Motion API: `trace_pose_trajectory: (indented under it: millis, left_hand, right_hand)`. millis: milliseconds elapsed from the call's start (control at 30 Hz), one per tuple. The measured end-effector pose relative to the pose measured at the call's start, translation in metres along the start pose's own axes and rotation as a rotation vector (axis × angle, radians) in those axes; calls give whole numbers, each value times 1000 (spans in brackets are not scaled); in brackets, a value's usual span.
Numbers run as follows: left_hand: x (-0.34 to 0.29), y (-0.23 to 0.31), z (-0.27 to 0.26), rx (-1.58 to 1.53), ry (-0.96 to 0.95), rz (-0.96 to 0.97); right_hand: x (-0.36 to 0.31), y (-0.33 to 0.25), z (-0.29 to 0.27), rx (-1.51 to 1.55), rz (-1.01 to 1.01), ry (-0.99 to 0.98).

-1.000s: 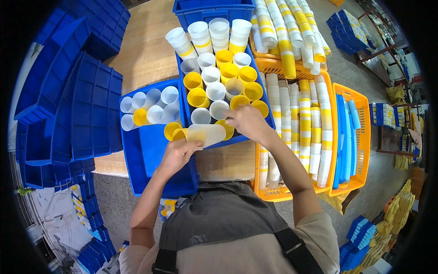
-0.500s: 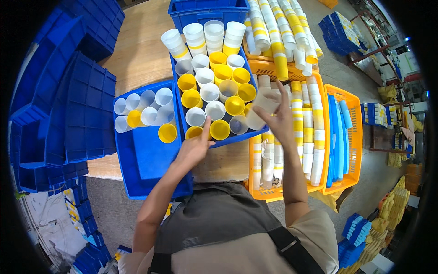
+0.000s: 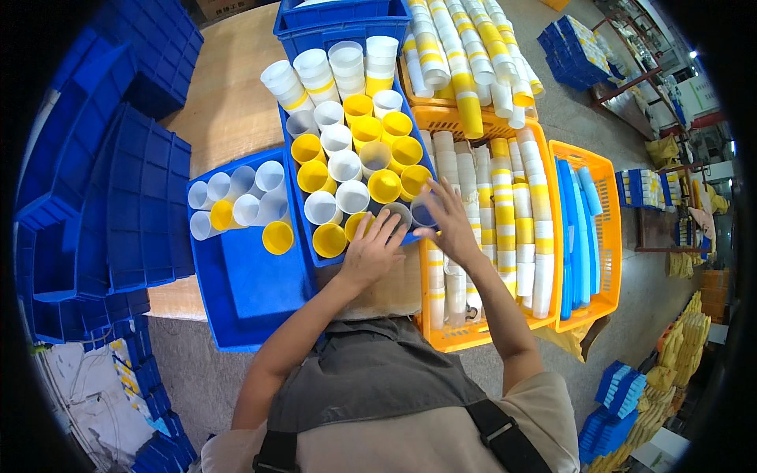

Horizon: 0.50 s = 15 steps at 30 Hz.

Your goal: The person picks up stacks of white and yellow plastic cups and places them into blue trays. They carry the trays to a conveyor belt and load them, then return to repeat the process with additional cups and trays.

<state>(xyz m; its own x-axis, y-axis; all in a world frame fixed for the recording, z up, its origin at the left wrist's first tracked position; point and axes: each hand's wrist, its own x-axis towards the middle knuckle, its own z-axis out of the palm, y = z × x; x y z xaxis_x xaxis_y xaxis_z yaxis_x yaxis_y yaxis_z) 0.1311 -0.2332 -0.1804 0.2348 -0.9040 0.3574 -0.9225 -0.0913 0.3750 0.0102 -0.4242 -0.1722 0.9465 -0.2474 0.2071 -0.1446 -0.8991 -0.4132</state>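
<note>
A blue crate [image 3: 289, 183] holds upright cups, some yellow and some white or translucent. At its front right corner stands a translucent cup [image 3: 426, 211]. My right hand [image 3: 455, 231] has its thumb and fingers around this cup's rim. Close by on the left, my left hand [image 3: 371, 258] lies over the crate's front edge with fingers spread. Its fingertips rest by the rims of a yellow cup [image 3: 356, 225] and another translucent cup [image 3: 398, 213], partly covering both.
On the left is a lower blue tray [image 3: 252, 292] with several cups lying in it. An orange basket [image 3: 457, 340] on the right holds long stacks of white and yellow cups. Beyond it, another orange basket [image 3: 607, 260] holds light-blue pieces. Blue bins [image 3: 150, 189] are stacked far left.
My right hand has brought the translucent cup down and left into the crate's corner. My left hand has moved right, and its pointing finger has given way to spread fingers.
</note>
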Motion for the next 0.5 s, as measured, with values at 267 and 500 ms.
trace_pose_trajectory:
  millis: [267, 500]
  left_hand:
    - [-11, -5, 9, 65, -124, 44]
    - [-65, 26, -9, -28, -155, 70]
  right_hand:
    - [-1, -44, 4, -127, 11, 68]
    - [-68, -31, 8, 281, 340, 409]
